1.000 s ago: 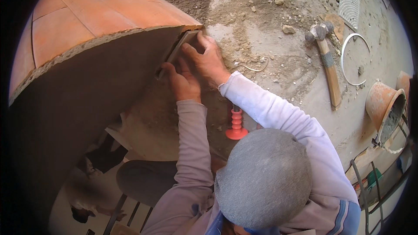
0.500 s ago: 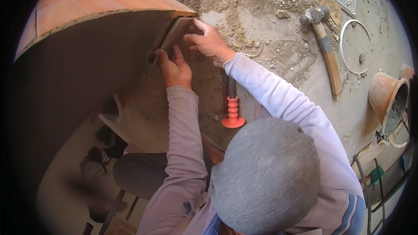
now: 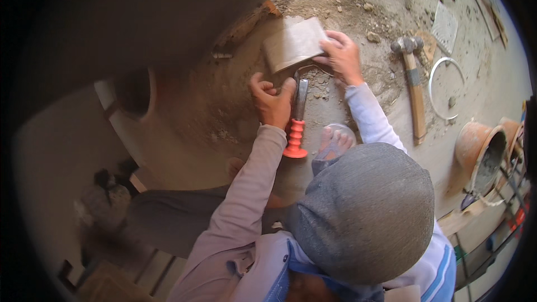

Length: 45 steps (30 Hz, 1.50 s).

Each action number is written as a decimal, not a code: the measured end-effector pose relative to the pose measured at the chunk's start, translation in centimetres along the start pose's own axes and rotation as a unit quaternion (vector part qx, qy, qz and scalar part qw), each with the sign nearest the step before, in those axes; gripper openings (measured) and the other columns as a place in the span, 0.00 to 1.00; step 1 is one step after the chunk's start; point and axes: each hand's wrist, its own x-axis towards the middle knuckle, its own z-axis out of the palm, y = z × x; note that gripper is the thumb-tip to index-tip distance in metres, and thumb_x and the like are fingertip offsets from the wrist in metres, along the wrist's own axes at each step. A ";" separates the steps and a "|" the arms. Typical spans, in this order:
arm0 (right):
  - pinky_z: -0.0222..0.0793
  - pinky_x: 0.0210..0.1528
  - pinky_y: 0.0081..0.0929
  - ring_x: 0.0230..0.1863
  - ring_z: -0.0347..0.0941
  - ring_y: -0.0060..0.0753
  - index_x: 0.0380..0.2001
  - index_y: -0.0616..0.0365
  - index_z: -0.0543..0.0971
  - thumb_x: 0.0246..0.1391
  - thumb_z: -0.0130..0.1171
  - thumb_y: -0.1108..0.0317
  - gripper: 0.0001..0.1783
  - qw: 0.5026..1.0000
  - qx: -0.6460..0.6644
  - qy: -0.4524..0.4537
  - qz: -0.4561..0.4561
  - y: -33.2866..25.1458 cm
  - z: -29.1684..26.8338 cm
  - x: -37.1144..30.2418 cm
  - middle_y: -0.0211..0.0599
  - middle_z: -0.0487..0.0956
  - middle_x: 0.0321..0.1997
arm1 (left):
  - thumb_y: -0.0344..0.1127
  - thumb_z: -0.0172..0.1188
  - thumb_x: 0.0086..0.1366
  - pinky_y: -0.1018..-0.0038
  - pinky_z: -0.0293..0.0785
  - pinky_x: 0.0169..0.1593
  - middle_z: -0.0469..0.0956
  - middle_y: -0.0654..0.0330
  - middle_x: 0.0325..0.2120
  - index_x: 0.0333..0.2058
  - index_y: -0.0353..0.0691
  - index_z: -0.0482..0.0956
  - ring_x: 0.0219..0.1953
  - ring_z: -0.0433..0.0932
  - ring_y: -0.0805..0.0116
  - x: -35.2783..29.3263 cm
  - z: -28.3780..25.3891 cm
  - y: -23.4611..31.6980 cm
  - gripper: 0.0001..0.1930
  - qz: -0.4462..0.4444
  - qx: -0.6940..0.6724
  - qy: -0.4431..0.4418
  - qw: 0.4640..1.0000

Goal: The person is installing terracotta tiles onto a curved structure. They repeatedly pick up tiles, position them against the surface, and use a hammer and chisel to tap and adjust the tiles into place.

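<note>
Around your grip spreads gritty floor [image 3: 386, 92]; up and left, the dark wall [image 3: 168, 17] hems you in with its edge, while rightward there is room before a bucket [image 3: 467, 145] and a hammer [image 3: 415, 81]. Your right hand [image 3: 342, 60] pinches a tile [image 3: 296, 45] by its right side, now pulled away from that edge, likely easier to handle. Your left hand [image 3: 273, 103] has let go, fingers loosely curled just below, beside a red-handled chisel [image 3: 295, 140].

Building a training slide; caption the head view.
Right hand holding a pale tile, left hand beside a red-handled chisel.
</note>
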 end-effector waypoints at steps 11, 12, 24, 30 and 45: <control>0.78 0.28 0.21 0.28 0.79 0.27 0.46 0.70 0.77 0.53 0.57 0.72 0.17 0.941 -0.317 0.089 -0.079 -1.7 -8.0 -2.3 0.46 0.76 0.42 | 0.42 0.66 0.54 0.54 0.67 0.50 0.68 0.46 0.43 0.44 0.39 0.62 0.47 0.70 0.43 -3.6 -0.2 -1.8 0.26 0.086 0.273 -0.146 0.947; 0.78 0.29 0.23 0.30 0.79 0.28 0.45 0.69 0.78 0.53 0.57 0.71 0.17 0.939 -0.323 0.087 -0.080 -1.6 -8.3 -2.6 0.45 0.75 0.42 | 0.43 0.66 0.54 0.55 0.67 0.49 0.69 0.46 0.42 0.43 0.39 0.63 0.45 0.71 0.43 -3.7 0.0 -2.3 0.25 0.106 0.266 -0.132 0.949; 0.63 0.50 0.44 0.48 0.68 0.52 0.44 0.57 0.73 0.49 0.62 0.55 0.23 0.575 -0.730 0.280 -0.241 -5.1 -14.6 -5.8 0.45 0.73 0.45 | 0.35 0.53 0.64 0.54 0.66 0.49 0.70 0.40 0.41 0.37 0.34 0.65 0.45 0.71 0.40 -3.6 0.0 -2.3 0.11 0.061 0.204 -0.124 0.969; 0.66 0.41 0.47 0.37 0.72 0.57 0.37 0.60 0.73 0.52 0.60 0.52 0.21 0.612 -0.710 0.247 -0.245 -4.4 -17.4 -2.7 0.52 0.76 0.34 | 0.40 0.50 0.65 0.59 0.70 0.40 0.75 0.47 0.36 0.39 0.36 0.69 0.34 0.76 0.49 -1.4 0.2 -4.8 0.12 0.067 0.116 -0.146 0.980; 0.73 0.19 0.23 0.18 0.70 0.22 0.34 0.56 0.70 0.61 0.52 0.63 0.08 0.967 0.170 -0.127 -0.138 -8.2 -1.9 -11.6 0.27 0.69 0.18 | 0.45 0.53 0.69 0.86 0.59 0.16 0.69 0.66 0.25 0.34 0.47 0.64 0.18 0.63 0.81 4.4 4.2 8.0 0.11 -0.200 -0.505 -0.162 0.824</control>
